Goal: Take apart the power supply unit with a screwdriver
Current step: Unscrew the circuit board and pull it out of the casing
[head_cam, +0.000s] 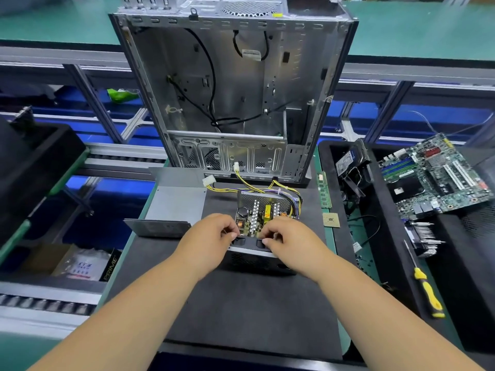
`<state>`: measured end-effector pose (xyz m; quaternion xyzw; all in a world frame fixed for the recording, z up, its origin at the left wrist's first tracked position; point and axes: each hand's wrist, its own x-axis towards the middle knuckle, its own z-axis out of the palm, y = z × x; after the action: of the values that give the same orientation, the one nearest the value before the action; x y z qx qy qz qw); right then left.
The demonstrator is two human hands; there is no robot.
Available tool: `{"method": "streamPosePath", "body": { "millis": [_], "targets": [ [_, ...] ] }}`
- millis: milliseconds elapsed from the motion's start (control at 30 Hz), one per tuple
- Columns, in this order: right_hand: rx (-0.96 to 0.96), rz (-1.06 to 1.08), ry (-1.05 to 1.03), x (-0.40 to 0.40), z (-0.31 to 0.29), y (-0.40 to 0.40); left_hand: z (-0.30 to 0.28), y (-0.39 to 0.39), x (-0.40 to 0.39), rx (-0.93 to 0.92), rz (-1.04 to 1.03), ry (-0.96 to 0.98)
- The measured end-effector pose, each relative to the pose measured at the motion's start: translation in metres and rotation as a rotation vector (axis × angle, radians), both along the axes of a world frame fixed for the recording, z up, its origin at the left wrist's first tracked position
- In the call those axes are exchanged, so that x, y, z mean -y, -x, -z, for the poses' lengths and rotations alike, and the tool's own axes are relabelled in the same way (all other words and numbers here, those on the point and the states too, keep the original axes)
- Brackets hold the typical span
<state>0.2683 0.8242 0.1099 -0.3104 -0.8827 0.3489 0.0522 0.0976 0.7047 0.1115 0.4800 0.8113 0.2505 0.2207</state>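
You're at a workbench w/ a dark foam mat [241,303] edged in green. Behind it runs a green-topped bench [428,30] on an aluminium frame [88,92], w/ blue bins [375,116] underneath. Roller conveyor rails [45,303] sit at your left, black foam trays [34,156] on both sides. Light is even, bright, from overhead.

The left hand [211,238] and right hand [288,241] cover the power supply unit's [263,214] near rim, and the computer case [233,89] top is cut off.

One power supply unit [263,223], one screwdriver [426,286], one motherboard [434,175], two hands [211,236]
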Motion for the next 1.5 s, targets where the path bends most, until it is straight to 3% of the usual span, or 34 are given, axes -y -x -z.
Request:
{"method": "streamPosePath", "body": {
  "millis": [167,433,567,667,833,933,1133,1400,1500],
  "targets": [
    [0.006,-0.049,0.034,-0.003,-0.008,-0.001,-0.003,-0.001,-0.003,-0.036,0.044,-0.012],
    [0.008,0.054,0.062,-0.004,-0.006,0.004,0.001,0.003,-0.006,-0.038,0.067,-0.006],
    [-0.054,0.061,0.059,0.001,-0.004,0.005,0.002,0.005,-0.002,0.044,0.027,-0.052],
    [-0.256,0.194,0.273,-0.001,-0.005,0.0,-0.004,0.004,-0.006,0.101,0.021,-0.125],
    [-0.336,0.233,0.414,-0.014,-0.009,-0.003,-0.019,0.006,-0.013,0.32,-0.005,-0.232],
    [-0.409,0.281,0.458,-0.019,-0.006,-0.007,-0.014,0.008,-0.01,0.495,0.001,-0.193],
    [-0.526,0.377,0.579,-0.024,0.0,-0.02,0.005,0.007,-0.015,0.586,-0.053,-0.108],
    [-0.427,0.553,0.674,-0.04,0.01,-0.017,0.001,0.0,-0.041,0.525,-0.095,-0.197],
    [-0.309,0.586,0.583,-0.043,0.016,-0.015,0.002,-0.006,-0.045,0.458,-0.113,-0.159]
  ]
}}
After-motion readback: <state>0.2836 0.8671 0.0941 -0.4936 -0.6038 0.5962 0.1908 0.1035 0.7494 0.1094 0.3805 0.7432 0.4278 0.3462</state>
